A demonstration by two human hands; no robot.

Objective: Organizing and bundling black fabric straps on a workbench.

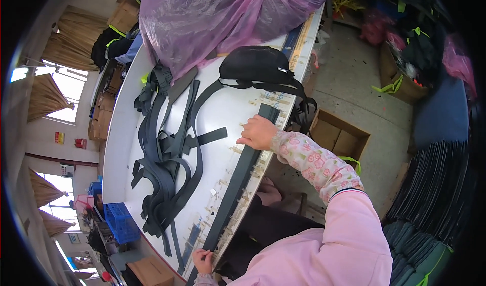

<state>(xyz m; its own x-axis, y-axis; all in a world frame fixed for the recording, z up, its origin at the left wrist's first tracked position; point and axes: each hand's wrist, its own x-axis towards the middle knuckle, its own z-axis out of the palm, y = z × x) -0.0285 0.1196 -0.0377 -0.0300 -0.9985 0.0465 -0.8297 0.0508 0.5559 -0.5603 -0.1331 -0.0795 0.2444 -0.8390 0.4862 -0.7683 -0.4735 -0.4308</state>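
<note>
We are probably straightening the strap (237,185) along the table's (217,164) near edge, likely needing even tension next, its long axis running lower left to upper right, our left hand (202,260) pinching it low, our right hand (258,132) curling over its far part, grip unclear.

Two hands (259,132) (203,260), one zipped pouch (253,66), one purple sack (202,20), straps (149,129) uncountable

strip (235,185) coloured dark grey, loose straps (149,129) likewise. pouch (255,66) done in black. tabletop (217,116) finished in white. plastic bag (223,23) tinted purple. sleeve cover (310,160) printed with pink flowers; jacket (309,250) dyed plain pink.
</note>
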